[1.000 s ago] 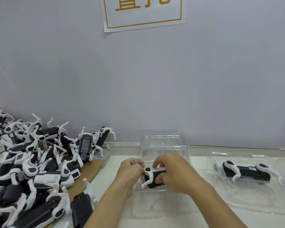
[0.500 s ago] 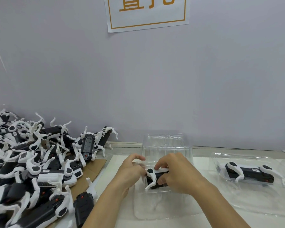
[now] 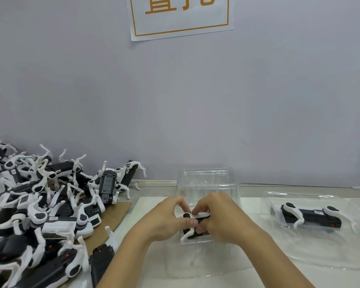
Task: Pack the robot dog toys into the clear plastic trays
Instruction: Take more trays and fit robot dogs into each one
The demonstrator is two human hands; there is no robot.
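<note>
A black-and-white robot dog toy sits low in a clear plastic tray in front of me. My left hand pinches its white front leg joint between thumb and fingers. My right hand grips the toy's body from the right, covering most of it. A second robot dog lies packed in another clear tray at the right.
A big heap of several loose robot dogs covers the left side, partly on brown cardboard. One black toy lies near my left forearm. A grey wall with a paper sign stands close behind the trays.
Both hands stayed on the toy in the tray. My left thumb and fingers closed in onto the white leg joint. The view shifted slightly.
</note>
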